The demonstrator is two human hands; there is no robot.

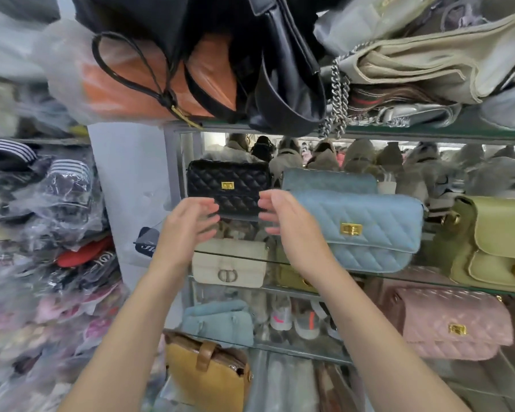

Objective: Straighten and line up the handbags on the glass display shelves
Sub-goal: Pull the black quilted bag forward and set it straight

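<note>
Shelf [428,281] holds black bag [229,185], blue bag [366,230], green bag [500,242].

Two hands [191,221], roughly a dozen handbags [366,230]

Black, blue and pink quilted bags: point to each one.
black quilted bag [228,186], head view, gold clasp
blue quilted bag [351,229], head view, gold clasp
pink quilted bag [456,329], head view, gold clasp

Pale wall [125,185], mirror [369,157] behind
</note>
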